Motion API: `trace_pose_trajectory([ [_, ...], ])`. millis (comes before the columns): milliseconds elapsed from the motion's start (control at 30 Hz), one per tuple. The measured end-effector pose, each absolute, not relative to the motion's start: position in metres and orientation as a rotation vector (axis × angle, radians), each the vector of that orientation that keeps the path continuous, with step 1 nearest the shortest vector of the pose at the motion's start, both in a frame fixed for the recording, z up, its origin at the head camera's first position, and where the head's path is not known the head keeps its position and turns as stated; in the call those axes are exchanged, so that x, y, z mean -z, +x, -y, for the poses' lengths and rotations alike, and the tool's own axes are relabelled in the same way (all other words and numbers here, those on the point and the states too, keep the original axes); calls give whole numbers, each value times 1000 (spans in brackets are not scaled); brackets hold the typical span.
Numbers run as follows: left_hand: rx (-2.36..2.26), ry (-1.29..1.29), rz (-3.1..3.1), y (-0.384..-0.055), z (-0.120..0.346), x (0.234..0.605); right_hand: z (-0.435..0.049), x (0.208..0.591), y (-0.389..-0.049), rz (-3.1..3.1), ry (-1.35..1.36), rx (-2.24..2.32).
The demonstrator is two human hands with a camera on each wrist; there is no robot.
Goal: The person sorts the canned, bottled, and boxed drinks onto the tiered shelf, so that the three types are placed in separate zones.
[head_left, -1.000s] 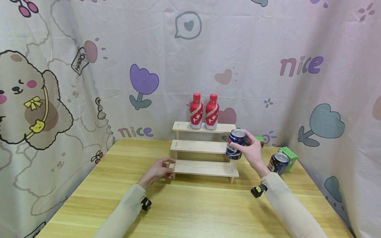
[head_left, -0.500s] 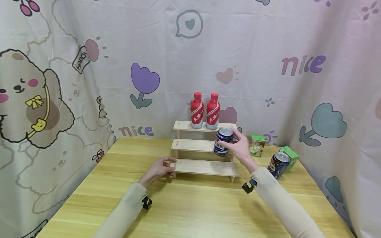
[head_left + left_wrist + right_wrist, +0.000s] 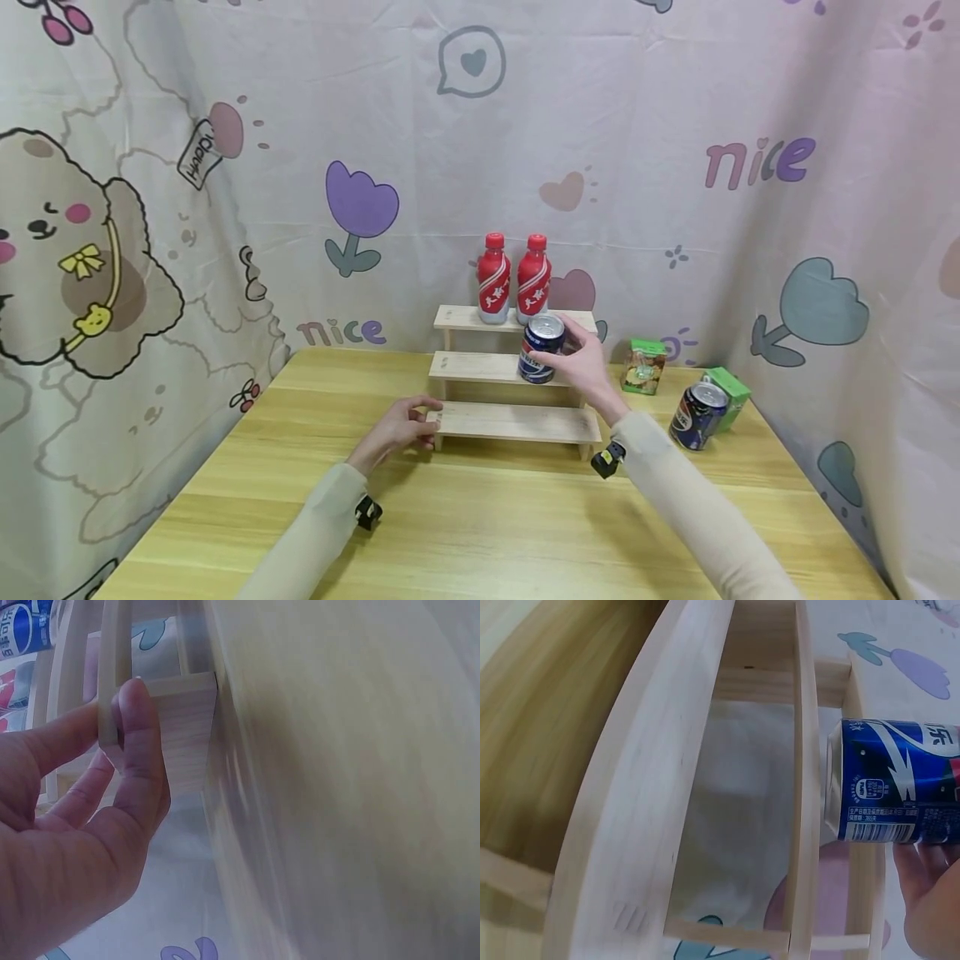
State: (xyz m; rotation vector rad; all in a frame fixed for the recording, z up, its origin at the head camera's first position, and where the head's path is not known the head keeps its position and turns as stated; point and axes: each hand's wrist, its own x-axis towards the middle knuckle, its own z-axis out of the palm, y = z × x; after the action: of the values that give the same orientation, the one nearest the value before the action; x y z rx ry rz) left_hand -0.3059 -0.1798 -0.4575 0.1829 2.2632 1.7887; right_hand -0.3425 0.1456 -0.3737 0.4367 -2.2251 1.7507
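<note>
Right hand (image 3: 583, 367): here it is, thumb and fingers wrapped round a glossy blue metal can (image 3: 536, 362)
Can position: smooth cylinder, roughly upright, right at the middle board (image 3: 468, 365), contact unclear
Left hand (image 3: 399, 427): pinching the left end of the pale, fine-grained wooden bottom board (image 3: 517, 421)
Top board (image 3: 459, 317): two rounded red bottles (image 3: 493, 287)
Table right: second can (image 3: 697, 417), boxy green cartons (image 3: 643, 368)
</note>
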Motion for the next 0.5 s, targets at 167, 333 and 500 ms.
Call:
trace_pose_trajectory([
  [167, -1796, 186, -2258, -305, 179, 457, -136, 375, -346, 2241, 438, -1766],
  [333, -1806, 179, -2258, -306, 179, 457, -126, 373, -349, 2271, 441, -1745],
  [500, -1793, 171, -2268, -307, 179, 459, -115, 371, -352, 2280, 444, -1735],
])
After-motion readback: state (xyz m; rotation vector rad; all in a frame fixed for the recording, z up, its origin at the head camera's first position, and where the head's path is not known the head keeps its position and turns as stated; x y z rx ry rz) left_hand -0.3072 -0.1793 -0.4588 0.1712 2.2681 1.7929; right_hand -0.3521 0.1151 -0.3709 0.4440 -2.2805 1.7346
